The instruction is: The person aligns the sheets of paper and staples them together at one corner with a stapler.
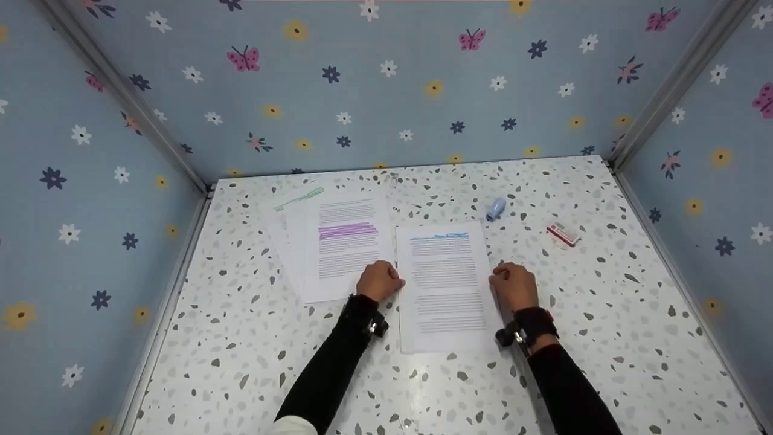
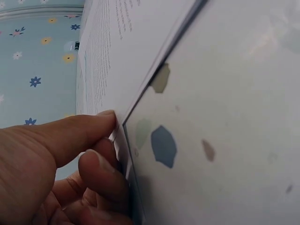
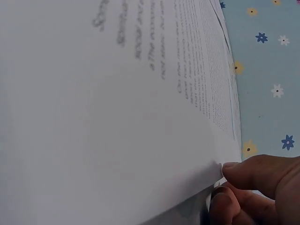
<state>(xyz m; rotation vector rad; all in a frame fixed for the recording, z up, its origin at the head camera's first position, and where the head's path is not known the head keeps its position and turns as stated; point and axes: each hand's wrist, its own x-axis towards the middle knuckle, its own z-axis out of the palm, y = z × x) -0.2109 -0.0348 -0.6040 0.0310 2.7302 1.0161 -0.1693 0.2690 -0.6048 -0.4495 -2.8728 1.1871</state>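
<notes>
A printed sheet of paper (image 1: 444, 281) with a blue highlighted line near its top lies in front of the person in the head view. At its left edge, the left hand (image 1: 379, 281) pinches the paper between thumb and fingers. The right hand (image 1: 516, 287) grips the opposite edge, about level with the left. In the left wrist view the thumb (image 2: 89, 136) lies on the sheet's margin, with curled fingers below it. Seen from the right wrist, the thumb (image 3: 253, 173) presses on the paper's edge, which is lifted a little there.
Left of the sheet, several overlapping printed pages (image 1: 347, 266) carry purple and green highlighting. Behind on the right lie a small pale blue object (image 1: 496, 209) with a dark end and a small red-and-white block (image 1: 563, 235). Flower-patterned walls (image 1: 398, 103) border the speckled table (image 1: 604, 314).
</notes>
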